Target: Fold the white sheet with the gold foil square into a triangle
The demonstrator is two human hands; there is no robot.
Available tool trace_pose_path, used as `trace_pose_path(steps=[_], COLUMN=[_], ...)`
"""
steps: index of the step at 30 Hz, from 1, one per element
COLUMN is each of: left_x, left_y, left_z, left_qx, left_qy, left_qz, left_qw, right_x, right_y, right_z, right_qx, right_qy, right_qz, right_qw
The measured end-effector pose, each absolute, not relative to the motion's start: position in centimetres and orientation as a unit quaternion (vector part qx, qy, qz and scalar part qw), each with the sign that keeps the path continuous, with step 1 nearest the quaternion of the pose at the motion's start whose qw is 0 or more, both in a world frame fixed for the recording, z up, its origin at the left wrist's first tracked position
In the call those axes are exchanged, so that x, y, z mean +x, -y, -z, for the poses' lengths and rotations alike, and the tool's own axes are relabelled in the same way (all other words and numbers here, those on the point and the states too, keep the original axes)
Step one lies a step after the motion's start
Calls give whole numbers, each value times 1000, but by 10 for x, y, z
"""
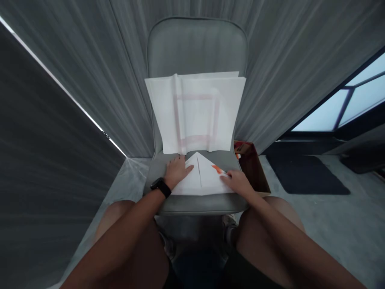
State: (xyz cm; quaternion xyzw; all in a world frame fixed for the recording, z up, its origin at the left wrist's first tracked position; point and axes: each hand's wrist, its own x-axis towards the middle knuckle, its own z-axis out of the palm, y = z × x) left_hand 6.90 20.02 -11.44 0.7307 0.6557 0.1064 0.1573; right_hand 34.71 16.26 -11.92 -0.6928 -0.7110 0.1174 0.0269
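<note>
A white folded paper [207,180] with a pointed top and a slit-like centre line lies on the grey chair seat [192,204]. An orange mark shows near its right edge. My left hand [177,170], with a black watch on the wrist, rests on the paper's left side, its fingers apart. At the right side, my right hand [238,181] has its thumb and fingers closed on the paper's edge. Behind the folded paper, large white sheets [198,112] lean against the chair's backrest [197,48], with a faint reddish rectangle showing through.
An open cardboard box [254,168] stands on the floor right of the chair. Farther right lies a dark mat [306,174]. Grey curtains [120,80] hang behind and beside the chair. My knees flank the seat.
</note>
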Motion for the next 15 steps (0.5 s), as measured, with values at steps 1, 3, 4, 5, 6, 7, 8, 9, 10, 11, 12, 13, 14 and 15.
trace_pose_path(steps=[1,3,4,5,6,7,8,9,10,11,12,13,14,15], left_x=[74,81,82,83,83,82,80,78,77,75,74,73,73,72], left_y=[-207,-219,-223,-227,-230,-233,-235,-237,-239,-240,-241,-241,-242,-242], left_z=[112,109,108,108,109,109,110,111,112,112,112,111,110,108], left_qx=[729,723,719,717,716,719,721,722,723,723,722,719,715,707], left_qy=[-656,-659,-659,-658,-654,-648,-640,-632,-622,-613,-607,-605,-605,-611], left_qz=[-85,-43,-27,-16,-15,-24,-42,-64,-86,-105,-119,-128,-132,-134], left_qw=[174,205,219,231,242,252,262,274,287,300,310,318,324,329], right_x=[347,345,344,342,339,336,332,328,323,318,313,309,304,301], right_y=[-162,-165,-168,-173,-179,-187,-197,-207,-217,-227,-236,-242,-248,-251], right_z=[120,120,120,119,117,114,111,107,102,97,92,88,83,80], right_qx=[-699,-718,-730,-740,-746,-746,-739,-725,-706,-686,-669,-658,-654,-653], right_qy=[706,687,674,661,654,652,656,664,669,671,663,646,623,600], right_qz=[-112,-111,-115,-119,-124,-132,-148,-175,-215,-265,-317,-365,-407,-439], right_qw=[25,17,13,11,14,25,42,62,84,101,115,127,136,143])
